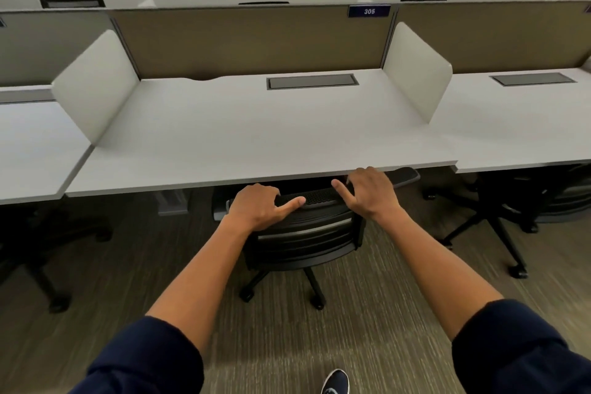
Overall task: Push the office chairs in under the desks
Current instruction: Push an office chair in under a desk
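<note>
A black mesh-backed office chair (307, 233) stands at the front edge of the white desk (249, 134) marked 305, its seat hidden under the desktop. My left hand (259, 206) grips the left part of the backrest's top rim, thumb pointing right. My right hand (367, 192) rests on the right part of the rim, fingers curled over it and thumb stretched left. The chair's right armrest (404, 174) pokes out just under the desk edge. Its wheeled base (315, 289) shows on the carpet.
Another black chair (511, 211) sits partly under the right-hand desk (518, 137). A third chair (41, 253) is in shadow under the left desk. White side dividers (96, 83) and a tan back panel (249, 41) bound the desk. My shoe (335, 382) is on the striped carpet.
</note>
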Tool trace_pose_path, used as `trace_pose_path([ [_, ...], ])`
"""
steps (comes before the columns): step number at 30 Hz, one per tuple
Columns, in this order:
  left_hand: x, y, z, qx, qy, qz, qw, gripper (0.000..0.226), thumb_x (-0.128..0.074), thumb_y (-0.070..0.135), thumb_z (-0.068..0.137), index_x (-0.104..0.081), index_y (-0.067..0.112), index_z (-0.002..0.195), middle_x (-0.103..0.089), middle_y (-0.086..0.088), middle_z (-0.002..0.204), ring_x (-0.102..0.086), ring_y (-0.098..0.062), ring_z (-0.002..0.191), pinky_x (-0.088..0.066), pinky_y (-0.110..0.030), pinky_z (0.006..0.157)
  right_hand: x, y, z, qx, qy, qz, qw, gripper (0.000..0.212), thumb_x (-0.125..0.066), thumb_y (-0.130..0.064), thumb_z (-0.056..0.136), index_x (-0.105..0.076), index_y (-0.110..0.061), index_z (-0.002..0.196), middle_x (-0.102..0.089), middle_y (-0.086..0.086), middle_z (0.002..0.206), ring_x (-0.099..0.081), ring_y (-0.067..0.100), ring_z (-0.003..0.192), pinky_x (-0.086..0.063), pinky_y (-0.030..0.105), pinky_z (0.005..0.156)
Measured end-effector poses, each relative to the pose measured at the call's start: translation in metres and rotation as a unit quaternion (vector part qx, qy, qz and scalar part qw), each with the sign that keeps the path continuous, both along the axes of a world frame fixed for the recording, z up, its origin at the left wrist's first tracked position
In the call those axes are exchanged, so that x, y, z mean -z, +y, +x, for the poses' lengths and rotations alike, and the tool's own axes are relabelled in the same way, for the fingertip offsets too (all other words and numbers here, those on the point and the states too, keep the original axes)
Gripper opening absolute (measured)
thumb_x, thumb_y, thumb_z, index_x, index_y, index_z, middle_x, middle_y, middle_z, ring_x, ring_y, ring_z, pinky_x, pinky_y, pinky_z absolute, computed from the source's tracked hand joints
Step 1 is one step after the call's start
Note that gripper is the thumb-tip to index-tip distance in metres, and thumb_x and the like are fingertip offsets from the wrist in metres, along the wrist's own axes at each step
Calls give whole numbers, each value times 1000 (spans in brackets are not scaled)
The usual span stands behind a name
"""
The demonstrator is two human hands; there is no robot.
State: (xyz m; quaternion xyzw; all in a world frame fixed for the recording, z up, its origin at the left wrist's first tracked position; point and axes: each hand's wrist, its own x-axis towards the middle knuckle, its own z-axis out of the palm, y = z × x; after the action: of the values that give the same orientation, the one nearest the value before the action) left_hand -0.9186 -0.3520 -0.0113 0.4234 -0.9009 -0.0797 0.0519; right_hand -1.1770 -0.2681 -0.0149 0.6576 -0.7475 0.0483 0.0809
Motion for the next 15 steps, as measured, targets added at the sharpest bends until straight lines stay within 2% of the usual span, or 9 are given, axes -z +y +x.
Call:
trace_pose_path([
  [3,-3,4,21,5,-2,-11,1000,84,-21,93,77,-62,19,73,-63,3,63,-59,-13,60,-40,-32,59,1,11,14,-40,-22,11,999,73,-19,-69,95,-63,-11,86,-62,6,87,-58,25,84,-50,42,75],
  [7,-9,9,43,13,-7,-18,1000,96,-18,94,73,-69,14,83,-64,0,63,-60,-15,60,-43,-31,57,-5,25,21,-94,-57,57,992,76,-15,-71,93,-64,-13,98,-61,4,94,-55,21,89,-50,39,82],
  [10,-11,15,64,20,-3,-19,1000,93,-23,93,77,-71,15,91,-64,2,61,-60,-12,60,-42,-30,58,-8,36,40,-91,-60,53,993,75,-13,-70,94,-64,-14,91,-60,2,87,-56,19,82,-50,37,76],
  [13,-10,22,78,25,10,-24,999,92,-23,92,78,-72,15,92,-61,5,58,-59,-10,58,-47,-32,61,-14,46,63,-63,-11,49,997,74,-5,-64,95,-58,-16,75,-55,-1,71,-54,20,69,-49,39,67],
  [15,-10,27,88,23,16,-25,999,95,-19,94,76,-72,17,90,-61,5,57,-59,-10,57,-51,-33,64,-15,51,76,-62,22,47,997,69,-4,-57,96,-53,-17,70,-52,-3,65,-50,20,64,-47,41,70],
])
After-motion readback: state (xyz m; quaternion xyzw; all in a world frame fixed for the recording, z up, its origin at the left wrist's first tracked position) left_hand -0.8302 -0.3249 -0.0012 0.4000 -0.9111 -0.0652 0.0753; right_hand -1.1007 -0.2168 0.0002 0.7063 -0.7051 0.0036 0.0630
